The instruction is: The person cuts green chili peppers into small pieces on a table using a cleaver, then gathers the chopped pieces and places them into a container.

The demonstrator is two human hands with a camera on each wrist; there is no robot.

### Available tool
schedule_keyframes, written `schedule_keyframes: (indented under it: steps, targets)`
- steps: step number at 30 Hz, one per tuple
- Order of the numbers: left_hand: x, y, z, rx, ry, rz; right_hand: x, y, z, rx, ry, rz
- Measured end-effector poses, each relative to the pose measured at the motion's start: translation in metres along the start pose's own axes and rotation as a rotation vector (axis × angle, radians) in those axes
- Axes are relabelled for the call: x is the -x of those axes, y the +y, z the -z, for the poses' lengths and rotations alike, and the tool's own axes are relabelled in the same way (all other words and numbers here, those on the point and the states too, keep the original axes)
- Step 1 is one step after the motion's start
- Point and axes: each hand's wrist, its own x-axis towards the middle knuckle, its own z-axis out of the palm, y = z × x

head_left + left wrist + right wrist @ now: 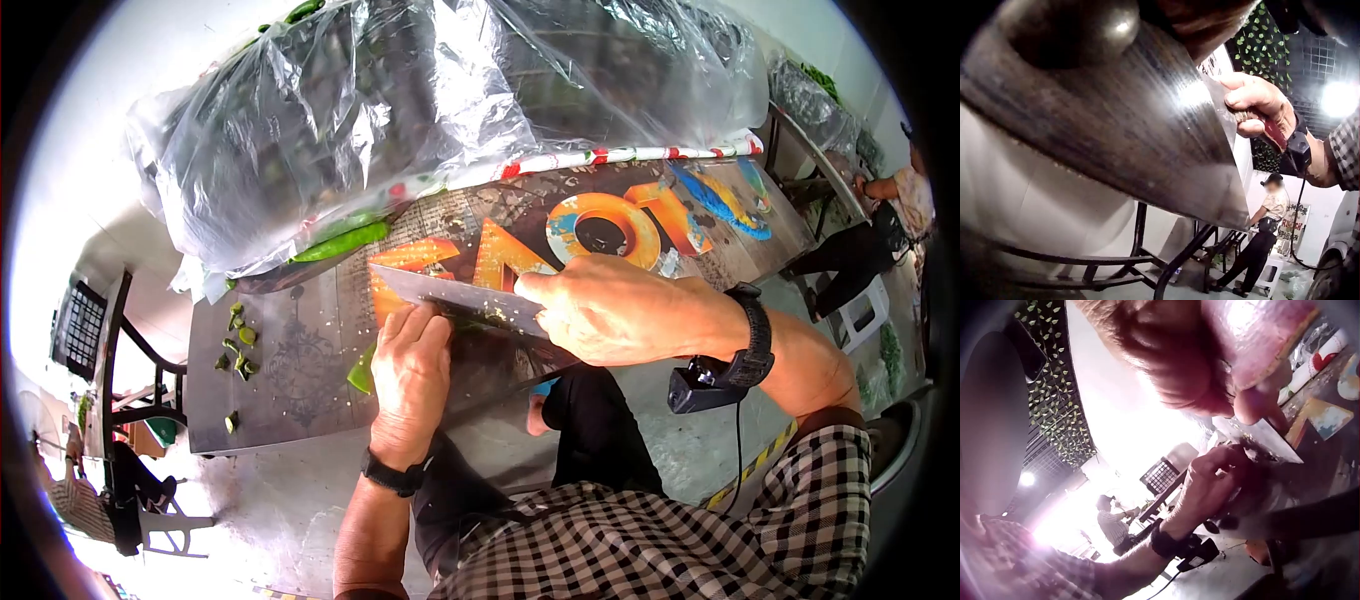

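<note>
My right hand [620,310] grips the reddish handle [1260,337] of a wide knife, whose blade [450,297] points left above the table. Beside the blade's tip, my left hand [412,372] has its fingers curled down over a green pepper [360,372]; one end shows left of the hand and the rest is mostly hidden. In the right wrist view, the blade [1269,442] lies close against my left hand [1207,487]. The left wrist view shows my right hand [1266,103] around the handle, while the left fingers are unclear.
Small green pepper pieces [245,338] are scattered on the table's left part. A long green pepper [345,242] lies by the large plastic-covered heap [450,100] at the back. The table's near edge runs close to my legs. Other people are at tables on both sides.
</note>
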Motion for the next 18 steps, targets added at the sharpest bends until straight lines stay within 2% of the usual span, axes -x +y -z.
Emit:
schedule_keyframes:
  steps: [4,7,12,13,18]
  targets:
    - [-0.001,0.0,0.0,0.025,0.012,0.001,-0.009,0.006,-0.004,0.06,0.009,0.104]
    - [0.0,-0.002,0.0,0.027,0.007,0.005,-0.021,0.013,-0.021,-0.003,0.072,0.145]
    - [0.0,-0.001,0.002,0.036,-0.022,0.021,-0.044,0.007,-0.031,-0.044,0.134,0.048]
    - [0.002,-0.001,0.001,0.033,-0.013,0.025,-0.043,0.011,-0.035,0.021,0.149,0.116]
    - [0.002,-0.001,0.003,0.01,-0.001,0.01,-0.013,0.011,-0.034,0.061,0.157,0.081]
